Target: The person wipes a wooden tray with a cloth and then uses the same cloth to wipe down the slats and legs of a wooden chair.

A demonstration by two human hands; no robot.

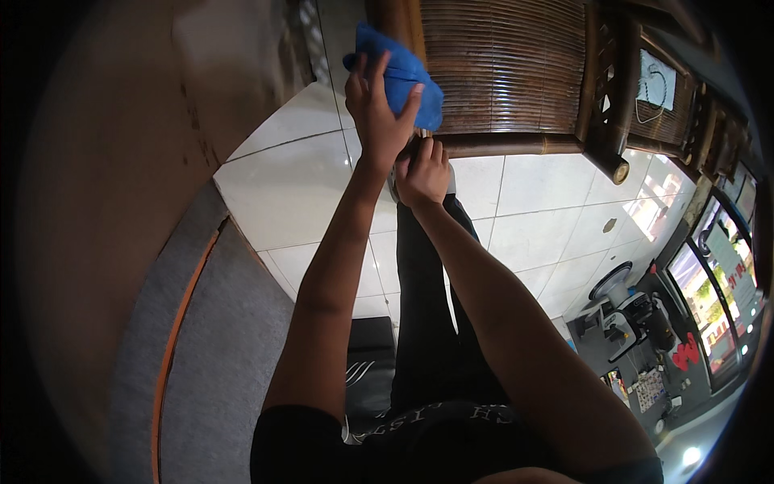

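A blue cloth lies over the end of a brown bamboo bench at the top of the head view. My left hand is on the cloth, its fingers and thumb spread along the near left side. Just below and to the right, my right hand has its fingers curled at the bench's lower corner, by a bamboo rail. What lies under its fingers is mostly hidden. The slatted seat is glossy.
White floor tiles run beneath the bench. A second bamboo seat at the right bears a pale sheet with a dark cord. A grey surface with an orange strip is at the left. A black padded item stands beside my legs.
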